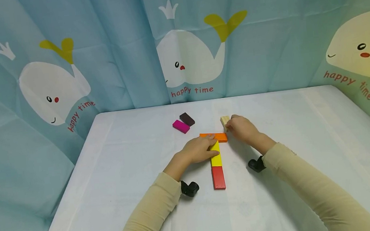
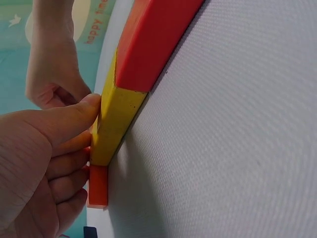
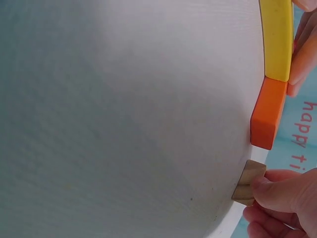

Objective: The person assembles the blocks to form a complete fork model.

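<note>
In the head view a red block [image 1: 218,178], a yellow block [image 1: 216,160] and an orange block [image 1: 222,138] lie on the white table, with the orange one crosswise at the far end of the line. My left hand [image 1: 197,150] rests on the yellow and orange blocks, its thumb on the yellow block's top in the left wrist view. A pale wooden block [image 3: 251,173] is pinched between the thumb and fingers of my right hand [image 1: 243,128]. It stands close to the orange block's right end, with a small gap between them in the right wrist view.
A magenta block [image 1: 181,126] and a dark brown block [image 1: 187,119] lie beside each other farther back, left of the orange block. Behind the white table [image 1: 134,151] hangs a blue curtain [image 1: 124,61] printed with whales.
</note>
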`<state>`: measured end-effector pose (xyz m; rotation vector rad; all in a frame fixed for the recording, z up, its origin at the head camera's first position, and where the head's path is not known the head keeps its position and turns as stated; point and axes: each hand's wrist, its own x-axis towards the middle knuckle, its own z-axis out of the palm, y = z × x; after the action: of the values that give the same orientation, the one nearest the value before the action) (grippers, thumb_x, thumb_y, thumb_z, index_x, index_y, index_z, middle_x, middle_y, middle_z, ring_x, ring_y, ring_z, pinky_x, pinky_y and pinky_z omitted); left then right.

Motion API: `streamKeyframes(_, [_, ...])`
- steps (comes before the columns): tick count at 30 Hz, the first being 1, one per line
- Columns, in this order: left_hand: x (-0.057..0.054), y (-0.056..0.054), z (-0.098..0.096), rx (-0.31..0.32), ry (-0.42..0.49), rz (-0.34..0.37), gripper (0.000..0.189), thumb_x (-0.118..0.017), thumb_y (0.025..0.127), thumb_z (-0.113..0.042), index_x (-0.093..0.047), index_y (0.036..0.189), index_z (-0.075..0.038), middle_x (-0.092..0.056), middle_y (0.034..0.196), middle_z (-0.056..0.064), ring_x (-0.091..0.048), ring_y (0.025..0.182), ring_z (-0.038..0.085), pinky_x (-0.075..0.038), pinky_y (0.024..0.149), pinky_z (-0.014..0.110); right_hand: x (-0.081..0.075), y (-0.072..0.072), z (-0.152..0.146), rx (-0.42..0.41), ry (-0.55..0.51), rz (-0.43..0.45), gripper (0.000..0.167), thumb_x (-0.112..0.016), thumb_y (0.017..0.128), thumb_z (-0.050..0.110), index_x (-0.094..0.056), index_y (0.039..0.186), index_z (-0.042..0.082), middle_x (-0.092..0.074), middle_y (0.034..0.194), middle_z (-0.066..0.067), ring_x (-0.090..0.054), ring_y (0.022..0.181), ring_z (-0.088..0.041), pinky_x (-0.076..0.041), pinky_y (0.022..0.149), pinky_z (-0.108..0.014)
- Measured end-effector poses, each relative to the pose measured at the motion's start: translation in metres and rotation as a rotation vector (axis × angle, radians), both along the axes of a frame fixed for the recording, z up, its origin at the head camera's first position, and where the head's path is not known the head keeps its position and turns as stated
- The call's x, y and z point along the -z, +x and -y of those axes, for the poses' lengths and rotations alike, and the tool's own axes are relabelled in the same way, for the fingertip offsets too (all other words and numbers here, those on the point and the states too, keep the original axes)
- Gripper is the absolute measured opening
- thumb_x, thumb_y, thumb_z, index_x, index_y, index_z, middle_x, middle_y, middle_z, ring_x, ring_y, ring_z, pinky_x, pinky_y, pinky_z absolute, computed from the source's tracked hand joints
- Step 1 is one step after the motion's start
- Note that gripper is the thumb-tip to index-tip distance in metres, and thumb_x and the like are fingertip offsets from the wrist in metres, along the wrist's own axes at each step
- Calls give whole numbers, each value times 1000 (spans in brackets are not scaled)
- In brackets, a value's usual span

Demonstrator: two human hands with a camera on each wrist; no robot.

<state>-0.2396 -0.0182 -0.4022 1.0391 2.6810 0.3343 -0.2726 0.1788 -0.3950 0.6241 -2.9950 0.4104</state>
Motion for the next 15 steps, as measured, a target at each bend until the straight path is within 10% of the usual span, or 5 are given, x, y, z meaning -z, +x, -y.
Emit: streamKeyframes(15, [1,0,1,-2,8,3,52,-52,93,-37,-44,138,-11,-33,145,5,-31,131,16,-33,101,31,0,4,1,-10,9,-34,14,-60,84,-3,-70,93,-6,-57,79,-16,-53,66,-25,-49,64,-38])
